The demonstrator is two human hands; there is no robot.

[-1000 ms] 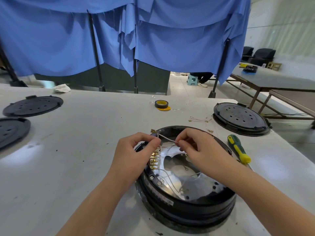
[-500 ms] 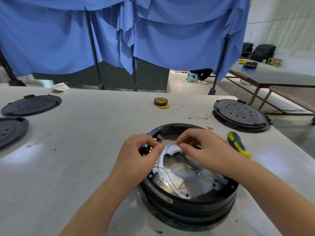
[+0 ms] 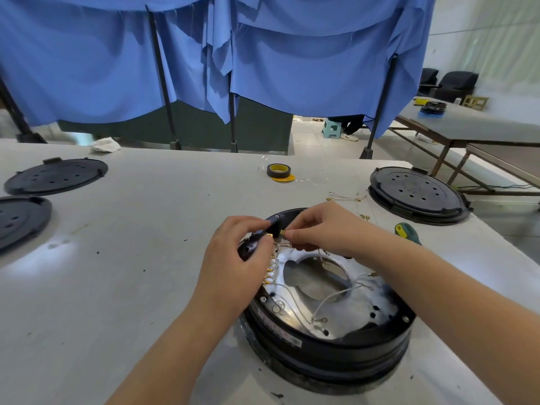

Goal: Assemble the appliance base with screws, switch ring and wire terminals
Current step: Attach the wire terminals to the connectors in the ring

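A round black appliance base [image 3: 327,355] lies open side up near the table's front, showing a shiny metal plate [image 3: 344,320] with white wires [image 3: 330,299] and a row of brass terminals [image 3: 270,270] on its left inner edge. At the base's far rim my right hand [image 3: 327,229] pinches a brass wire terminal [image 3: 282,232]. My left hand [image 3: 236,264] rests on the base's left rim, its fingertips pinching at a brass tab [image 3: 269,235] a small gap from that terminal.
A green and yellow screwdriver [image 3: 406,232] lies right of the base. Loose wires with terminals [image 3: 347,196] lie behind it. A tape roll [image 3: 278,171] sits further back. Black round covers sit at right [image 3: 416,192] and left [image 3: 57,175], [image 3: 20,219].
My right hand brought the wire terminal down and left to the base's far rim, close to my left fingertips. My left hand shifted slightly toward the rim. The camera moved closer.
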